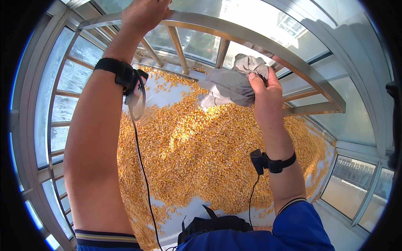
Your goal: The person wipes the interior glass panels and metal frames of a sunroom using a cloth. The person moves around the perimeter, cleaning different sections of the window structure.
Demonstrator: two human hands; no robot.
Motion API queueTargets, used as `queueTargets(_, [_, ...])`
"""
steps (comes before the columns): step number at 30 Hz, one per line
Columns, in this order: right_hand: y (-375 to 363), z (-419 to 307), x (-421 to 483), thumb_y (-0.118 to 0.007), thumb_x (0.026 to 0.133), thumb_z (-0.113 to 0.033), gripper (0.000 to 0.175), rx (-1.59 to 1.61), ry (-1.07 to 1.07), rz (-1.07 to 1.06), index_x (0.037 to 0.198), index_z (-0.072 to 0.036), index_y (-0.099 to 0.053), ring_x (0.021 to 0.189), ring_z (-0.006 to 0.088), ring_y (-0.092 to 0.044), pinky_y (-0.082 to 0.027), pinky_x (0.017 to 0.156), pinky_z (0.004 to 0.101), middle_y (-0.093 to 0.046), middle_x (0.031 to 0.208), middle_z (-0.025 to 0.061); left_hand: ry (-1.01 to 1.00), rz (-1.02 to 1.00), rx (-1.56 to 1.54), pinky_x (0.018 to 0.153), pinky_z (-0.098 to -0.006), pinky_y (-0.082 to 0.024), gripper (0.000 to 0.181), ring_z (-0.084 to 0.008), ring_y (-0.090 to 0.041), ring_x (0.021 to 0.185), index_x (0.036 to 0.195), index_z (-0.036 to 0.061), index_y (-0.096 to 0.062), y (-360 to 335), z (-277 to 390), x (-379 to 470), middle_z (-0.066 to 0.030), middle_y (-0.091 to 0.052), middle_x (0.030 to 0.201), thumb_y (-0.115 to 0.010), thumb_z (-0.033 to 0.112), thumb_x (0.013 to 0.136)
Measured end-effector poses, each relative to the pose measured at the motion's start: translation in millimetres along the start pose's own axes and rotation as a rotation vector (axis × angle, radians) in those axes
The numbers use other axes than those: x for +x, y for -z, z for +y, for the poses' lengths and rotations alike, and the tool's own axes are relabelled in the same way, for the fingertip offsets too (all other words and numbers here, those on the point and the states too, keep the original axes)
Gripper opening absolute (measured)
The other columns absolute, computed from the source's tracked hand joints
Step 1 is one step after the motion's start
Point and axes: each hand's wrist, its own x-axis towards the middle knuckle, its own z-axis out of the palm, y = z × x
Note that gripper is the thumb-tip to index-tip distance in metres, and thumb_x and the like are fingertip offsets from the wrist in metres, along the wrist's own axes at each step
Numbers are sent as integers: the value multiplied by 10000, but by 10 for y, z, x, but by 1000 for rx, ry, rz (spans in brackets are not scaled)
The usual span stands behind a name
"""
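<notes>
My left hand (144,14) is raised at the top, by the upper rail of a metal railing (201,21); its fingers are partly cut off by the picture's edge, so its grip is hard to tell. My right hand (267,83) pinches a crumpled grey cloth (230,84) between thumb and fingers, just inside the railing. The cloth hangs to the left of that hand, over a wide spread of loose yellow corn kernels (201,141). Each wrist bears a black strap with a small device and a cable.
Metal bars (177,48) stand below the top rail, with window panes (351,109) behind and at both sides. The corn lies on a white surface (161,94). A black bag-like item (216,226) is at my front, and dark cables (144,175) run down from both wrists.
</notes>
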Motion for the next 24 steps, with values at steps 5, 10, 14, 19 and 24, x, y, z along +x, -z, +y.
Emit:
queueTargets(5, [-105, 640, 301, -648, 1000, -38, 207, -625, 374, 57, 1202, -6, -671, 946, 309, -710, -571, 852, 409, -721, 1072, 168, 38, 1, -4, 830, -467, -622, 195, -348, -749, 967, 1001, 102, -726, 40, 49, -11, -105, -746, 1098, -807, 222, 870])
queueTargets(10, [-19, 1361, 728, -641, 922, 18, 201, -998, 566, -5, 1118, -5, -681, 974, 452, -691, -570, 837, 498, -693, 1060, 226, 69, -25, 8, 832, -469, -624, 191, -342, -748, 995, 1002, 114, -729, 67, 83, 7, -91, -744, 1112, -807, 221, 865])
queueTargets(14, [48, 1732, 1023, -631, 921, 15, 212, -969, 298, -213, 1111, -20, -716, 954, 450, -704, -586, 849, 475, -712, 1004, 225, 70, -27, -7, 831, -470, -626, 200, -341, -749, 998, 1004, 121, -731, 72, 84, 8, -87, -744, 1113, -809, 242, 865])
queueTargets(19, [9, 1857, 1291, -567, 1076, -61, 224, -454, -330, -319, 1178, -34, -765, 740, 233, -736, -579, 652, 383, -793, 910, 118, 115, -45, -2, 848, -461, -632, 210, -328, -755, 1018, 1019, 135, -739, 86, 103, 21, -69, -744, 1130, -811, 267, 873])
queueTargets(24, [22, 1969, 1415, -669, 1108, -335, 326, -248, -505, -235, 1090, -15, -729, 743, 175, -690, -551, 617, 321, -763, 897, 71, 148, -62, 13, 876, -454, -633, 230, -328, -754, 1037, 1041, 141, -743, 93, 152, 13, -69, -738, 1154, -816, 282, 875])
